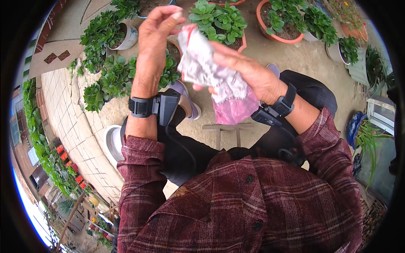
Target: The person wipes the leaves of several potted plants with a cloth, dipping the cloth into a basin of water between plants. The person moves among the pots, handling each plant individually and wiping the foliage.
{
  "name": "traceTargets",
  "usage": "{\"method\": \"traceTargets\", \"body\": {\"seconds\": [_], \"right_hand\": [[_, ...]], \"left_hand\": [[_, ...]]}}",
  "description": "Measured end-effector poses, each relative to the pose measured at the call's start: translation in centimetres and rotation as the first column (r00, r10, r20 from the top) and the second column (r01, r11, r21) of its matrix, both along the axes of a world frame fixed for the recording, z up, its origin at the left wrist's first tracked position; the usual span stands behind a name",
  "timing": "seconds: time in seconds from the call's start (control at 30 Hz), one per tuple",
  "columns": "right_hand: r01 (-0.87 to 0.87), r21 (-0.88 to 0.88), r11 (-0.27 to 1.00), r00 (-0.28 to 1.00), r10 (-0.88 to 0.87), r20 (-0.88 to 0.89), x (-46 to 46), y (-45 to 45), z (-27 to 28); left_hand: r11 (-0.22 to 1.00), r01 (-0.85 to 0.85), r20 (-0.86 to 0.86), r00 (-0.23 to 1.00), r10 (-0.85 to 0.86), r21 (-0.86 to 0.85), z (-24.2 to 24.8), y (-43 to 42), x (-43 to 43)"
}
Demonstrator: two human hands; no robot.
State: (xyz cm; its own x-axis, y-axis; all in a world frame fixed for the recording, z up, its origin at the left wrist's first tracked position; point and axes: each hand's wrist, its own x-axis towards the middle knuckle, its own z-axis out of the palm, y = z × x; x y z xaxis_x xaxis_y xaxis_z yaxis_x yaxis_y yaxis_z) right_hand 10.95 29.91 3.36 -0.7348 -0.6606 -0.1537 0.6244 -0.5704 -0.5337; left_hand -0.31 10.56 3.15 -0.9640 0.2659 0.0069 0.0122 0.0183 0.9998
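Note:
A crumpled plastic bag point(218, 72) with a white printed part, a red edge at its top and a pink lower part hangs in front of my knees. My right hand point(250, 69) is wrapped around its middle from the right, thumb on the near face and fingertips showing on the far side. At the bag's upper left, my left hand point(158, 28) is raised with thumb and fingers bent together beside the red edge. Blur hides whether those fingertips pinch anything. What the bag contains cannot be seen.
Potted leafy plants point(218, 19) crowd the concrete ground ahead and to the left. An orange round pot point(294, 39) stands at upper right. A small wooden stool point(227, 127) is between my legs. A white basin point(113, 142) sits left, a blue pot point(352, 129) right.

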Motion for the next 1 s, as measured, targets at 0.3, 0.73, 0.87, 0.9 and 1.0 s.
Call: {"method": "traceTargets", "body": {"seconds": [0.3,0.73,0.87,0.9,1.0], "right_hand": [[0.113,0.879,0.463,0.324,0.819,-0.473,5.6,-0.2,-1.5],[0.566,0.824,0.036,0.396,0.865,-0.31,2.5,5.3,-4.2],[0.58,0.811,0.079,0.375,0.858,-0.352,2.2,4.8,-3.7],[0.554,0.831,0.058,0.399,0.857,-0.325,2.1,4.7,-3.5],[0.519,0.853,0.057,0.394,0.87,-0.297,1.7,4.4,-3.3]], "left_hand": [[0.967,-0.125,0.002,0.992,0.127,0.221,0.1,-3.5,-1.6],[0.934,-0.354,0.186,0.916,0.356,-0.048,-6.3,-13.5,2.1],[0.93,-0.363,0.191,0.911,0.367,-0.056,-6.6,-14.5,2.0],[0.942,-0.333,0.173,0.926,0.336,-0.045,-6.6,-14.5,2.0],[0.937,-0.347,0.202,0.915,0.349,-0.044,-6.8,-14.4,2.2]]}}
